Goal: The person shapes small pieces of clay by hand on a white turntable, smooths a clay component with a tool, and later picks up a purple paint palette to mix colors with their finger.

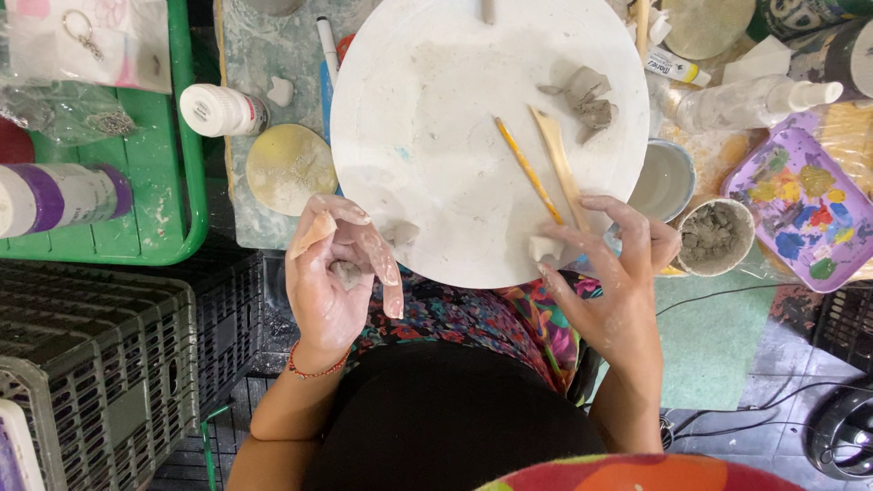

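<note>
Your left hand (335, 273) was cupped, fingers curled round small clay lump (346, 271) in palm, kept off round white board (473, 127) for shaping. Your right hand (611, 273) was spread, fingertips pinching second clay piece (544, 247) at board's near edge. Wooden tool (562, 168) and yellow stick (527, 170) lay within reach.

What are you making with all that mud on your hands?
A person is working grey clay over a big round white board. The left hand cups a small bit of clay in its fingers. The right hand pinches another small clay piece at the board's near edge. Two wooden modelling tools lie on the board, with a lump of clay behind them. A cup of grey clay and a purple paint palette sit to the right.
</note>
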